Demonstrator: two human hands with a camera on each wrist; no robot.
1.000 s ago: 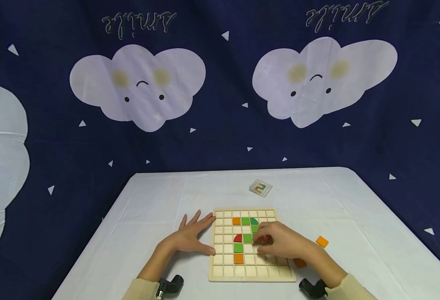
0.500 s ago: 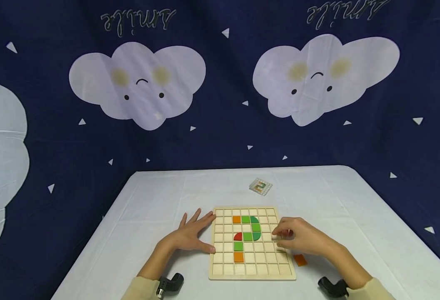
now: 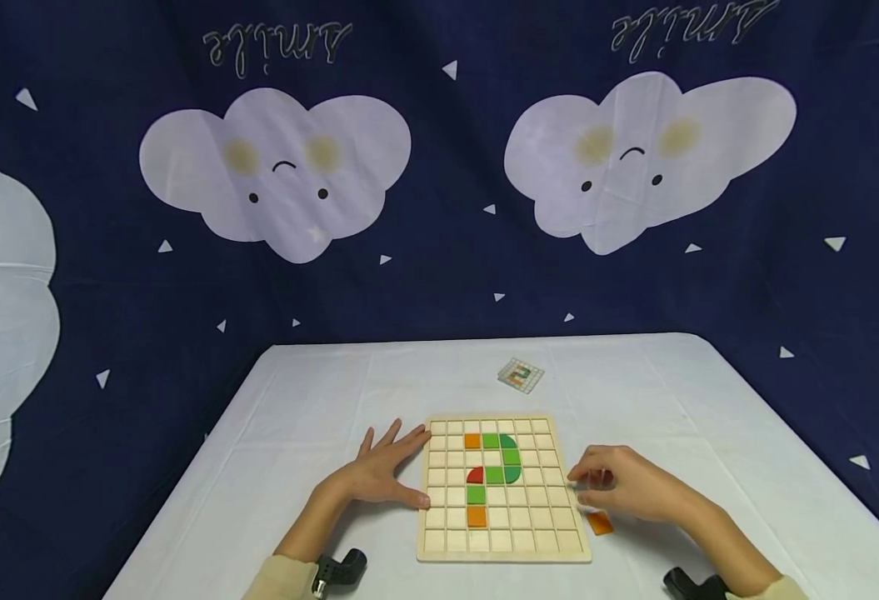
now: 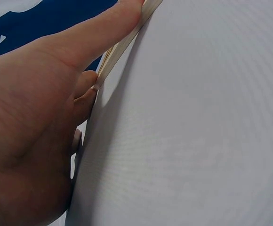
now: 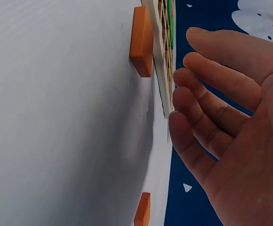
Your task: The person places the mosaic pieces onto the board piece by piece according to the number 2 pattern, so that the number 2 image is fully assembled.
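Observation:
A wooden grid board [image 3: 536, 540] lies on the white table. Set in its cells are a red quarter-round tile [image 3: 475, 476], several green tiles [image 3: 494, 475] and two orange square tiles [image 3: 476, 517]. My left hand [image 3: 379, 475] rests at the board's left edge, its fingers spread and thumb touching the rim. Beyond the right edge hovers my right hand [image 3: 626, 483], fingers loosely bent, with nothing held in the right wrist view. Below it a loose orange tile [image 3: 600, 523] lies beside the board; another orange tile [image 5: 142, 209] shows in the right wrist view.
A small pattern card [image 3: 521, 376] with a coloured figure lies toward the table's far side. Behind the table hangs a dark blue cloth [image 3: 439, 292] with clouds. The white tabletop [image 3: 319, 400] surrounds the board.
My right hand has moved right from the board's middle to beyond its right edge, uncovering a green quarter-round tile in the grid. The left hand stays in place.

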